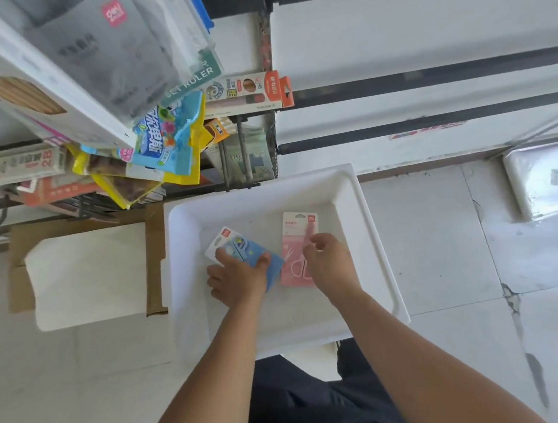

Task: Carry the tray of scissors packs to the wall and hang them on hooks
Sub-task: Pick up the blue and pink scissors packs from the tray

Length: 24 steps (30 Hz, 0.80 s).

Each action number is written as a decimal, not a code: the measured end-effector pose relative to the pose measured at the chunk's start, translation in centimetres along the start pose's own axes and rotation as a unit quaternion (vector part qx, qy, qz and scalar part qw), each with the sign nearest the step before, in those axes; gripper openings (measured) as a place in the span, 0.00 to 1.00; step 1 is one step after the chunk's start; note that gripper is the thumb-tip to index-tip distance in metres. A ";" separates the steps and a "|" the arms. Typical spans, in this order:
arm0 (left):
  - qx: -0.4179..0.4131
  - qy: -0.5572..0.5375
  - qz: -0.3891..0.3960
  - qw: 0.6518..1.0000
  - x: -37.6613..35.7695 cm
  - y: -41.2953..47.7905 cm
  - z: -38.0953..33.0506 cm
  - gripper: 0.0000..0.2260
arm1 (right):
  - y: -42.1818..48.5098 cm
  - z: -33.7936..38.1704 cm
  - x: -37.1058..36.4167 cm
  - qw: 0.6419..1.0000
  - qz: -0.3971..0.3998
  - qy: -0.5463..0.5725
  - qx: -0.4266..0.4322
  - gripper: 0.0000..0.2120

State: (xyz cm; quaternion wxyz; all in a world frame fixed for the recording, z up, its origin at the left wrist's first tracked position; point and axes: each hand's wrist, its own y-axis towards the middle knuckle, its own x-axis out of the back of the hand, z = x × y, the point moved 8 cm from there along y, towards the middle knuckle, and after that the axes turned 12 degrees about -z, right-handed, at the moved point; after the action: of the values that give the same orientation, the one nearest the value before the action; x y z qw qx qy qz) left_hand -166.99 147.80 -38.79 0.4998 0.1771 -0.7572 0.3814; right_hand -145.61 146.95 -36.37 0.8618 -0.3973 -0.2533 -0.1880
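Note:
A white tray [368,238] rests on the floor below me with two scissors packs in it. My left hand [239,277] grips the blue scissors pack [240,245] at its lower end, thumb and fingers wrapped around its edges. Beside it to the right, the pink scissors pack [294,240] lies flat on the tray bottom. My right hand [327,260] rests on top of the pink pack, fingers curled and touching its right side; whether they hold it is unclear.
Packaged stationery and snack bags [164,143] hang from a rack at upper left, over the tray's far-left corner. A cardboard box holding a white sheet [87,277] sits left of the tray. A plastic-wrapped white bundle [546,179] lies at right on the tiled floor.

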 end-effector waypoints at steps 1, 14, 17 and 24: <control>-0.001 -0.003 -0.003 1.000 -0.3 0.1 -0.4 0.41 | 0.0 -0.2 -0.2 1.000 -0.002 -0.026 0.004 0.19; 0.009 -0.038 0.023 0.999 -1.6 0.8 1.2 0.40 | 1.1 -0.8 -3.0 0.981 -0.050 -0.189 0.015 0.35; 0.015 -0.024 0.049 0.998 -2.3 1.1 0.8 0.39 | 1.3 -0.9 -3.5 0.971 -0.063 -0.231 0.025 0.38; -0.040 -0.002 0.051 0.998 -1.6 2.1 0.1 0.35 | 1.3 -0.1 -4.6 0.962 -0.049 -0.264 0.038 0.34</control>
State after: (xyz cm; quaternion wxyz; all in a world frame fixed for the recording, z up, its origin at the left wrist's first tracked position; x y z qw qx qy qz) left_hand -167.73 148.87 -41.13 0.4845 0.1186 -0.7813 0.3751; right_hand -148.54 148.27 -39.89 0.7685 -0.3866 -0.4982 -0.1084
